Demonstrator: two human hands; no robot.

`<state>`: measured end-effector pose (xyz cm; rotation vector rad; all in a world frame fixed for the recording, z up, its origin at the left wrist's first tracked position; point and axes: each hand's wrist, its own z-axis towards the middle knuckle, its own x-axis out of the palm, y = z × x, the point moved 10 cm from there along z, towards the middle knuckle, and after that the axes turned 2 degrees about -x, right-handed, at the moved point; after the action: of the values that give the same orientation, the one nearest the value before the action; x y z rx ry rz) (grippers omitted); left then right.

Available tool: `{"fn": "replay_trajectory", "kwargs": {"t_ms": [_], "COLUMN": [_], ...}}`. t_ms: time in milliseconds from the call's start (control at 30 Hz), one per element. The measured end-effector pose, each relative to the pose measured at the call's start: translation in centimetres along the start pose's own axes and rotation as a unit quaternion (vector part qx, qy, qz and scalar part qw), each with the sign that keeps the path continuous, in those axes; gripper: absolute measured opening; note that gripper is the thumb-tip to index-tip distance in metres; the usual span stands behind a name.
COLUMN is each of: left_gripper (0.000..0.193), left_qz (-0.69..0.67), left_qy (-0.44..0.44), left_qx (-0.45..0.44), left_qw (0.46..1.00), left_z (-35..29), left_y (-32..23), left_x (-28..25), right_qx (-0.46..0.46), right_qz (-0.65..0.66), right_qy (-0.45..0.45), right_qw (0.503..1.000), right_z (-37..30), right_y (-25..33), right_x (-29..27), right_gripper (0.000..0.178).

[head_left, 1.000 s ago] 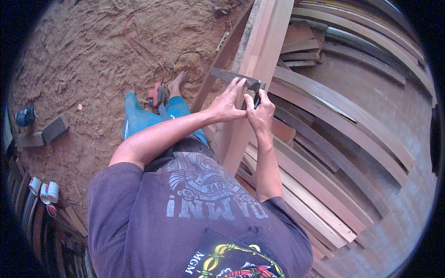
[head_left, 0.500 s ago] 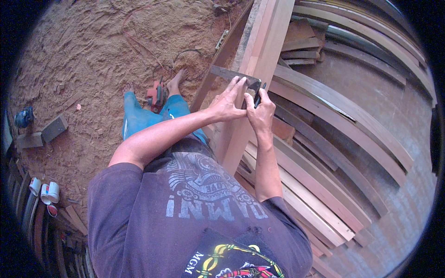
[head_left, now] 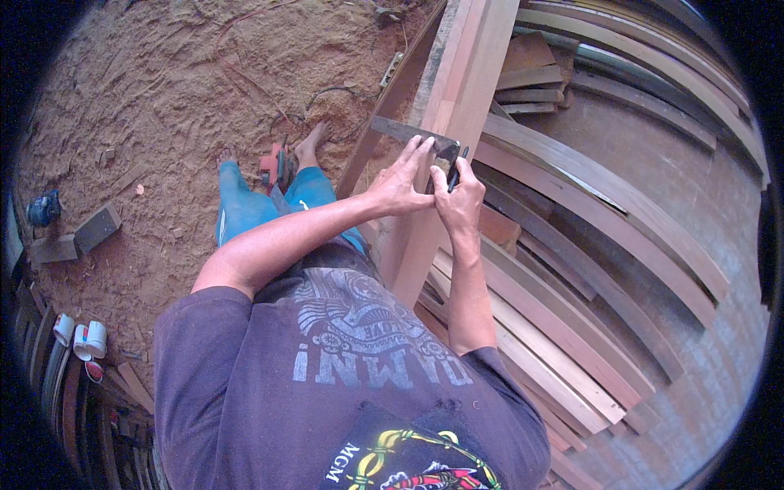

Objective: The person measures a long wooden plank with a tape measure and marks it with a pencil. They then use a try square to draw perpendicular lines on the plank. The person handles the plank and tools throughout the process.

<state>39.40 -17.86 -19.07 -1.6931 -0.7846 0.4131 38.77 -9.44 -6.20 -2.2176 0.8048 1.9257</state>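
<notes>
A try square lies across a long squared timber, its thin blade reaching left past the wood and its dark stock at the right side. My left hand holds the square down on the timber, two fingertips on the blade near the stock and the thumb stretched toward my right hand. Just below the stock, my right hand is closed on a slim black pen-like marker, pinched between thumb and index finger. The marker's tip is too small to make out.
Several long boards lie stacked at the right, over a brown sheet surface. A red power tool sits between my feet on sawdust-covered ground. Wooden blocks, a blue tool and white cups are at the left.
The square's stock seems tilted very slightly, its surface looking darker. Both hands stay in nearly the same place on the timber.
</notes>
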Motion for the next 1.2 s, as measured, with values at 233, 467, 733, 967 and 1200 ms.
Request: {"fn": "replay_trajectory", "kwargs": {"t_ms": [233,467,733,967,1200], "left_gripper": [0.127,0.126,0.125,0.127,0.128], "left_qz": [-0.002,-0.012,0.0,0.001,-0.013], "left_qy": [0.004,0.001,0.001,0.013,0.003], "left_qx": [-0.006,-0.006,-0.012,-0.024,-0.027], "left_qw": [1.0,1.0,1.0,1.0,1.0], "left_z": [-0.2,-0.3,-0.2,-0.1,0.1], "left_y": [0.0,-0.1,-0.3,-0.1,0.1], "left_x": [0.0,-0.2,-0.3,-0.1,-0.1], "right_qx": [-0.007,-0.001,0.0,0.013,0.026], "right_qz": [0.009,-0.013,0.003,0.017,-0.002], "right_qy": [-0.006,0.001,0.005,-0.002,0.009], "right_qw": [1.0,1.0,1.0,1.0,1.0], "right_z": [0.0,-0.1,0.1,0.0,0.2], "right_y": [0.3,0.0,0.2,0.2,-0.6], "right_x": [-0.1,-0.1,-0.1,-0.2,0.0], "right_gripper": [0.027,0.027,0.026,0.028,0.028]}}
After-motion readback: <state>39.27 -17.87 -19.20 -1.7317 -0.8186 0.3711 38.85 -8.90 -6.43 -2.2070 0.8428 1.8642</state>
